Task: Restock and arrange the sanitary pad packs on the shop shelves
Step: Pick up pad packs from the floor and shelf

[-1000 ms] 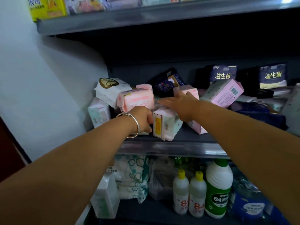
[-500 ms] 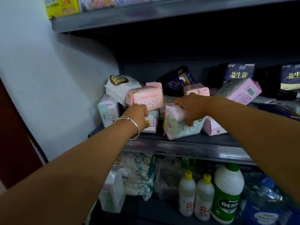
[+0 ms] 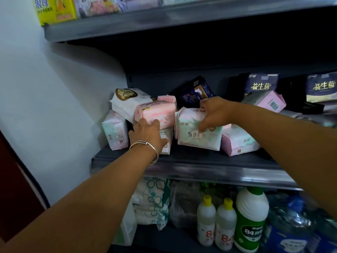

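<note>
Sanitary pad packs crowd the left end of the grey middle shelf [image 3: 200, 170]. My right hand [image 3: 213, 114] grips a pale pink-and-green pack [image 3: 193, 137] from above, thumb on its front face; the pack stands upright near the shelf's front. My left hand [image 3: 145, 134], with a silver bangle, presses flat against a small white pack [image 3: 166, 143], its fingertips touching the underside of a pink pack [image 3: 156, 114] stacked above. A white pack with a gold emblem [image 3: 127, 99] lies on top at the left. A pale pack [image 3: 114, 134] stands by the wall, and a lilac one [image 3: 238, 143] lies to the right.
Dark blue packs [image 3: 197, 92] [image 3: 260, 84] and a pink box [image 3: 269, 101] sit further back. On the lower shelf are tissue packs [image 3: 151, 201], two small white bottles [image 3: 206, 220], a green-labelled bottle [image 3: 251, 216] and a water jug [image 3: 291, 225]. A white wall [image 3: 54, 106] borders the left.
My right hand has taken hold of the pale pack and turned it upright, face forward. My left hand has uncurled and moved up against the white and pink packs.
</note>
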